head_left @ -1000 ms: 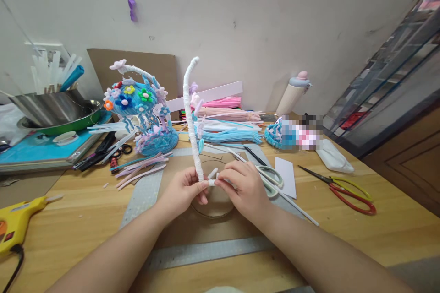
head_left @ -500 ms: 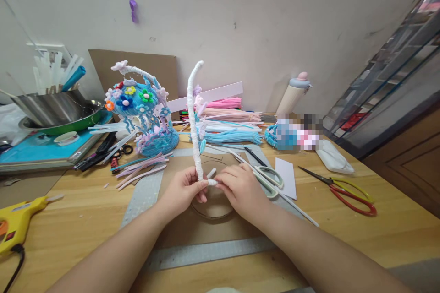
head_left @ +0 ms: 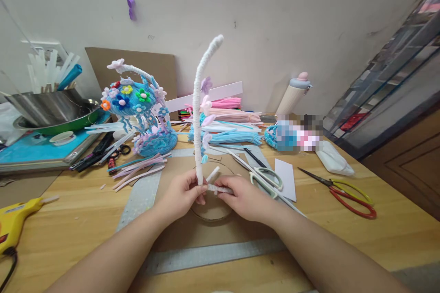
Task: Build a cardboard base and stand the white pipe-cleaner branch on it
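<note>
A white wrapped pipe-cleaner stem (head_left: 197, 114) stands upright and curves to the right at its top, with small lilac and blue flowers (head_left: 206, 120) along its right side. My left hand (head_left: 184, 193) is closed round its lower end. From that base a short white foot sticks out to the right, and my right hand (head_left: 242, 196) pinches its end. Another short white prong (head_left: 213, 174) points up between the hands. Beneath lies a cardboard sheet (head_left: 182, 233) with a circle drawn on it.
A finished blue flowered pipe-cleaner piece (head_left: 137, 100) stands behind on the left. Bundles of pipe cleaners (head_left: 227, 136) lie at the back. Pale-handled scissors (head_left: 266, 181) are close to my right hand, red-and-yellow scissors (head_left: 350, 197) further right. A yellow glue gun (head_left: 19, 222) rests far left.
The stem has turned so that its tip leans further right and stands higher in view. My right hand has shifted slightly right and down, exposing more of the white foot.
</note>
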